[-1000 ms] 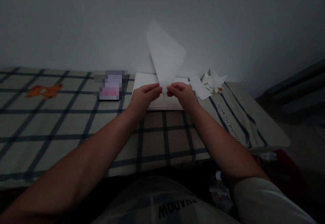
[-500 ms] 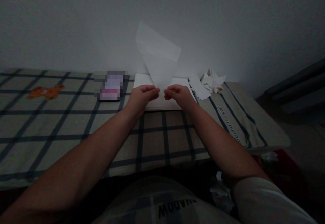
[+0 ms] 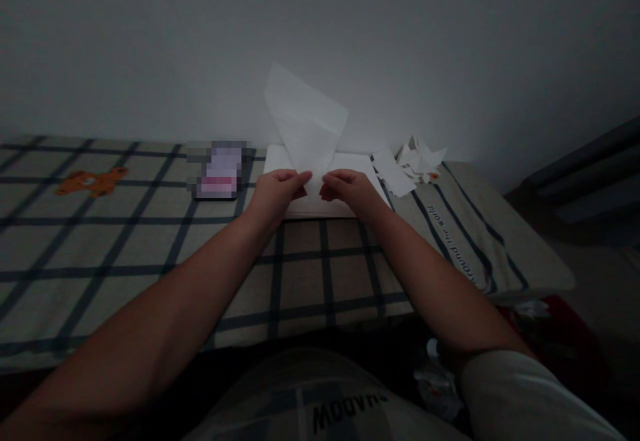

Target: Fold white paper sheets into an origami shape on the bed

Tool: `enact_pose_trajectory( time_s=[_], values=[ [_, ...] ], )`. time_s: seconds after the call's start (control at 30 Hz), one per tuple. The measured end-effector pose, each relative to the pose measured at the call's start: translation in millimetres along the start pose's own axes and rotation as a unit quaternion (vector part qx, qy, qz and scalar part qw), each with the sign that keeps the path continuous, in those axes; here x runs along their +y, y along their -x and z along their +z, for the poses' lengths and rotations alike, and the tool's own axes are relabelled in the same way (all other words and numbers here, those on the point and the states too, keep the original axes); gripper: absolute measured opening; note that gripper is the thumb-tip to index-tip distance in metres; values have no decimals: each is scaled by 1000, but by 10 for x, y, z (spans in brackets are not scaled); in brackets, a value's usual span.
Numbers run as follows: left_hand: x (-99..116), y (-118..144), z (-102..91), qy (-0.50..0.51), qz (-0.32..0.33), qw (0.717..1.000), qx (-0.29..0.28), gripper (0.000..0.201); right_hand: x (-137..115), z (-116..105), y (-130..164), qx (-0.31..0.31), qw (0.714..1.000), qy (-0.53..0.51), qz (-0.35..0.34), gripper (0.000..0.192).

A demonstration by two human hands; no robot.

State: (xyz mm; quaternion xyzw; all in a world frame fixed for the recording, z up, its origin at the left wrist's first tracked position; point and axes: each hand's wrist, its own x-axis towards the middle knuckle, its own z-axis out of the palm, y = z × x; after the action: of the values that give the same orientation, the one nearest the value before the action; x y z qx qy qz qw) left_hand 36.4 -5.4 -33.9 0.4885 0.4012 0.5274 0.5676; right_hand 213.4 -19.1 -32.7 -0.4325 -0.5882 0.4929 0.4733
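Note:
A folded sheet of white paper [image 3: 310,124] stands up between my hands, narrow at the bottom and wide at the top. My left hand [image 3: 280,191] pinches its lower left edge between thumb and fingers. On the lower right edge, my right hand [image 3: 353,191] is closed in a matching pinch. Under both hands lies a stack of white paper [image 3: 320,211], partly covered by them. The fingertips of the two hands are close together but apart, with the paper's narrow end between them.
A phone [image 3: 219,171], blurred out, lies left of the stack on the checked cloth [image 3: 225,247]. Farther left is an orange bear-shaped piece [image 3: 93,181]. Paper scraps [image 3: 417,161] are heaped at the right. Behind rises a grey wall [image 3: 320,14]; a plastic bottle [image 3: 435,377] is below the edge.
The folded paper has dropped a little and shifted slightly left, its narrow end now showing lower between my fingers. Both hands keep their pinch and have barely moved.

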Motion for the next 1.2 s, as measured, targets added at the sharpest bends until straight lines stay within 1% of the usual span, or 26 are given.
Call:
enact_pose_trajectory(
  time_s=[0.1, 0.17, 0.27, 0.33, 0.43, 0.57, 0.67, 0.87, 1.03, 1.2],
  values=[
    [-16, 14, 16, -13, -13, 1000, -2, 33, -13, -5, -4, 29, 1000, 5, 0, 27],
    [-21, 21, 26, -10, -27, 1000, -7, 31, -9, -14, -7, 35, 999, 24, -1, 28],
    [-25, 17, 27, 14, -37, 999, -19, 30, 8, -32, -12, 32, 999, 34, 1, 27],
    [-22, 6, 18, 29, -31, 999, -23, 30, 15, -41, -14, 26, 999, 35, 3, 26],
    [-5, -9, -1, 35, -15, 999, -20, 30, 15, -48, -14, 22, 999, 42, 9, 25],
    [24, -16, -21, 46, -18, 999, -16, 30, 19, -56, -19, 14, 999, 43, 11, 25],
    [28, -30, -32, 62, -18, 998, 2, 32, 32, -66, -29, 4, 999, 46, 16, 26],
    [35, -86, -49, 63, 0, 995, 73, 26, 67, -79, -41, -11, 999, 46, 19, 24],
    [48, -111, -62, 49, 17, 995, 79, 26, 69, -85, -34, -23, 998, 50, 24, 23],
    [57, -112, -71, 65, 30, 993, 98, 21, 62, -85, -28, -21, 999, 28, 40, 21]
  ],
)
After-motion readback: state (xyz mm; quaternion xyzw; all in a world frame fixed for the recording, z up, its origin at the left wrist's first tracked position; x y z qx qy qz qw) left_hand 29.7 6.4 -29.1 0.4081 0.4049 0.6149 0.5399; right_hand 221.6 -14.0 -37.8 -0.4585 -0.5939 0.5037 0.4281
